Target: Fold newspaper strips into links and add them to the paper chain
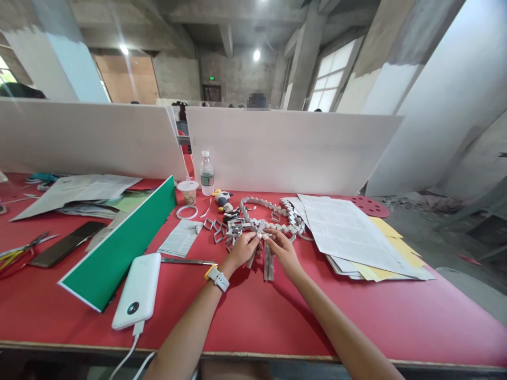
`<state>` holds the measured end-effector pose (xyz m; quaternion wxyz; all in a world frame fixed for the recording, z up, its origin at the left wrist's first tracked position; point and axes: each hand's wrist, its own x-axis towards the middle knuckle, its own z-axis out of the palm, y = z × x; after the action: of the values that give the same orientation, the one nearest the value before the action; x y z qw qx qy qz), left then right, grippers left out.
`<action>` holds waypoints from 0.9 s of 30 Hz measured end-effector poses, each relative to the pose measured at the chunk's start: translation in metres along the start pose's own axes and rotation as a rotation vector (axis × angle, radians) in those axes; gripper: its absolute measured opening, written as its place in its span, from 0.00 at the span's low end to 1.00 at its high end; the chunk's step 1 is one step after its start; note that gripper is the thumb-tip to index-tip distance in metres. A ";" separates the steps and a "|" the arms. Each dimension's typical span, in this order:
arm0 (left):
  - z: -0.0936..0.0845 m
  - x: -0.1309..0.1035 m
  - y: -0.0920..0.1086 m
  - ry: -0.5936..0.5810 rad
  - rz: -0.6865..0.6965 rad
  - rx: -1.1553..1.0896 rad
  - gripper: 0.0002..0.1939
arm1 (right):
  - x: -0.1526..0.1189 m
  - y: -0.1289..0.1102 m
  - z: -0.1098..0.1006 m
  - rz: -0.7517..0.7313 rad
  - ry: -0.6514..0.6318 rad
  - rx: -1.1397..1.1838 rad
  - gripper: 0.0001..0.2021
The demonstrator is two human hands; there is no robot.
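Observation:
Near the middle of the red table, my left hand (242, 249) and my right hand (284, 252) meet, fingertips pinched on a small folded paper piece (261, 228). A flat grey paper strip (269, 265) hangs down below my fingers, and a narrower one shows beside it. Just behind my hands a zigzag chain of folded paper (261, 200) curves in a loop on the table. Loose folded paper links (218, 230) lie to the left of it. How the piece joins the chain is hidden by my fingers.
Left stand a green board (130, 240), a white power bank (138, 290) with cable, a lidded cup (189, 194) and a bottle (206, 177). A metal ruler-like strip (190, 261) lies near my left wrist. Scissors (27, 248) lie far left. Newspaper sheets (356, 232) are stacked right; a white partition (285, 150) stands behind.

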<state>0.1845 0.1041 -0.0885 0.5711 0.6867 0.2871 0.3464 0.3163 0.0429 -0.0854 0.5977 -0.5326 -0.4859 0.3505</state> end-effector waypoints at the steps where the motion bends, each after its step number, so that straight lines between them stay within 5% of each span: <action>1: 0.001 0.000 0.000 -0.010 -0.002 -0.002 0.19 | 0.000 0.000 0.000 0.027 -0.005 0.025 0.18; 8: 0.006 0.000 -0.008 -0.196 -0.115 -0.023 0.23 | 0.000 0.002 0.001 0.069 0.042 0.115 0.18; 13: -0.004 0.000 -0.003 -0.096 0.011 -0.082 0.19 | 0.005 0.003 -0.008 0.181 0.129 0.278 0.18; 18: -0.012 -0.003 0.006 -0.209 0.145 -0.041 0.13 | 0.009 0.002 -0.015 0.288 0.068 0.345 0.16; 27: -0.011 0.000 -0.005 -0.113 0.149 0.101 0.11 | 0.002 -0.007 -0.011 0.302 -0.085 0.369 0.12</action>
<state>0.1758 0.1112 -0.0920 0.5234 0.7525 0.2198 0.3339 0.3264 0.0406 -0.0778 0.6049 -0.4658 -0.3532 0.5406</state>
